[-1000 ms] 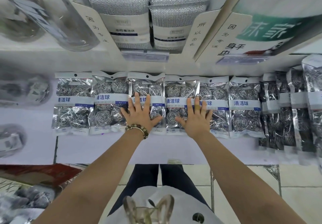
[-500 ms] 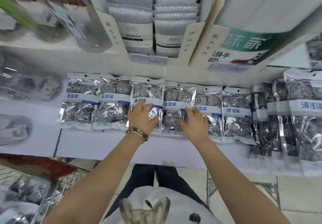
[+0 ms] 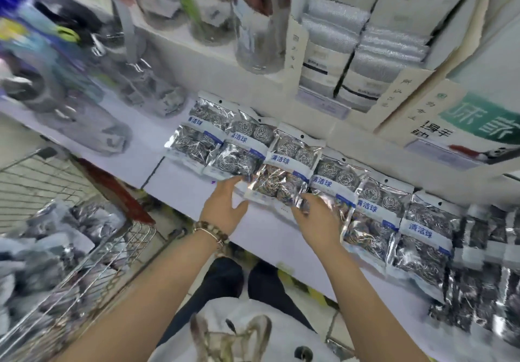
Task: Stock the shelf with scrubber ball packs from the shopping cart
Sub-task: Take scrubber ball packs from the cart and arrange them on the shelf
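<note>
Left grip [image 3: 225, 207] spread beside scrubber pack [image 3: 284, 170], right grip [image 3: 318, 216] opposite, closure unclear

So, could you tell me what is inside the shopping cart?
Foil scrubber ball packs lie piled in the shopping cart; blur hides their count, and anything beneath the top ones is covered.

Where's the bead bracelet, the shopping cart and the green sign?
bead bracelet [image 3: 211, 230]: head view, beads on the left wrist.
shopping cart [image 3: 135, 238]: head view, its wire wall.
green sign [image 3: 484, 119]: head view, the green patch.
</note>
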The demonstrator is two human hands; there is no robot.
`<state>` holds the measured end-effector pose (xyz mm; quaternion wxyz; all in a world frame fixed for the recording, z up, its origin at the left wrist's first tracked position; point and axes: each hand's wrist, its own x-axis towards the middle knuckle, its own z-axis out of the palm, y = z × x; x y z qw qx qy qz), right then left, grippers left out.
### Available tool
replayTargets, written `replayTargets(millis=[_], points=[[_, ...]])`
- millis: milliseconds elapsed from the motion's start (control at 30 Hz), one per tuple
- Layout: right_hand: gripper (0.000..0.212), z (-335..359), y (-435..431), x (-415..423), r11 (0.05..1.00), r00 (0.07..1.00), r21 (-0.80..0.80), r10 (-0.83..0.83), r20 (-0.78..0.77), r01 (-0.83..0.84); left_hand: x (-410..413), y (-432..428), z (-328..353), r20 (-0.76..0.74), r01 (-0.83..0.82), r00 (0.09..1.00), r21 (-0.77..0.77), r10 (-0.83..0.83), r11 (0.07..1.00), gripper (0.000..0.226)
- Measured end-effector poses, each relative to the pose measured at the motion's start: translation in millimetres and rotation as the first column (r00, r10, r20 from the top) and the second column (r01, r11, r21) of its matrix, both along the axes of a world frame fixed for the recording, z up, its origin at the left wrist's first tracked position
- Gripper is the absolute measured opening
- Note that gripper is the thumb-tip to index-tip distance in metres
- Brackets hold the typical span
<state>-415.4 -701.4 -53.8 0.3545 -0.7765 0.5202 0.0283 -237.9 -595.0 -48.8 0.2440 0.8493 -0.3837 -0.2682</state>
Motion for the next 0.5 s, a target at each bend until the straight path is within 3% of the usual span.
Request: replayTargets(millis=[167, 500], points=[[0.040, 13, 27, 56, 0.971, 0.969, 0.038, 0.230, 0.089, -0.234, 37, 62, 14, -0.008, -0.241, 0.970, -0.022, 0.241, 0.970, 0.050], [0.038, 24, 166, 204, 0.815, 0.797, -0.005, 0.569, 0.203, -0.580, 107, 253, 27, 0.024, -0.614, 0.787, -0.059, 0.616, 0.787, 0.045]])
